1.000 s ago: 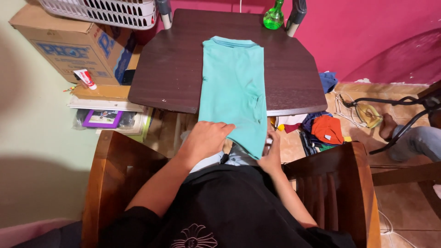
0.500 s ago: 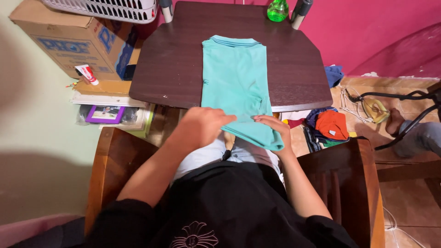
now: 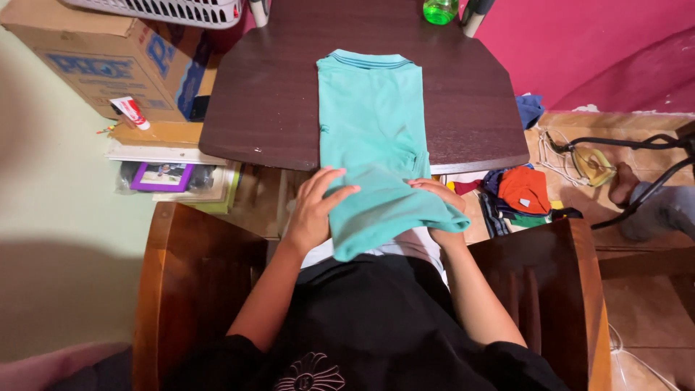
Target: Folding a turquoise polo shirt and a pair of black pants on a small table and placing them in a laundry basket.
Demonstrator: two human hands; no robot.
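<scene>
A turquoise polo shirt (image 3: 371, 123), folded into a long strip, lies on a dark wooden table (image 3: 268, 94) with its collar at the far end. Its near end hangs over the table's front edge toward my lap. My left hand (image 3: 316, 208) grips the left side of that hanging end, fingers spread over the cloth. My right hand (image 3: 440, 197) holds the right side of the same end, partly under the fabric.
A cardboard box (image 3: 108, 58) and stacked papers stand at the left. A white laundry basket (image 3: 174, 10) and a green bottle (image 3: 439, 10) sit at the table's far edge. Clothes (image 3: 525, 190) lie on the floor at right. Wooden chair arms (image 3: 195, 275) flank me.
Both hands took hold of the shirt's near end and lifted it off the table edge. The hanging cloth now bunches between my hands, nearer my lap.
</scene>
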